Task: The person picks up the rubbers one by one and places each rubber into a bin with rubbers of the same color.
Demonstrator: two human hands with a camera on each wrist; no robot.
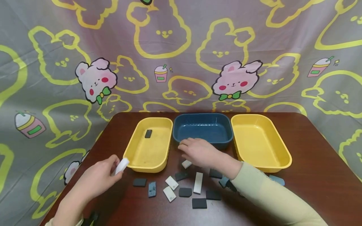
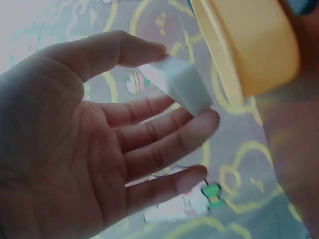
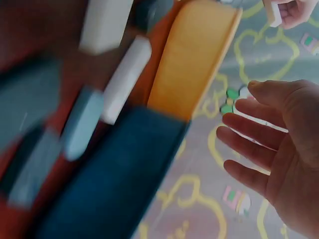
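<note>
My left hand (image 1: pixel 99 176) pinches a small white block (image 1: pixel 122 166) between thumb and fingers, beside the near left corner of the left yellow bin (image 1: pixel 147 169). In the left wrist view the block (image 2: pixel 182 82) sits between the thumb and fingertips, the little finger off it. My right hand (image 1: pixel 199 153) hovers by the front rim of the blue bin (image 1: pixel 202 116). Its fingers (image 3: pixel 251 130) are spread and hold nothing in the right wrist view. Just below it on the table lies a whitish block (image 1: pixel 186 164), partly hidden by the hand.
Several dark and white blocks lie scattered in front of the bins, among them a long white one (image 1: pixel 198 182) and a blue-grey one (image 1: pixel 152 189). One dark block (image 1: pixel 148 134) lies inside the left bin. A second yellow bin (image 1: pixel 285 153) stands at right. A patterned curtain (image 1: pixel 186 62) hangs behind.
</note>
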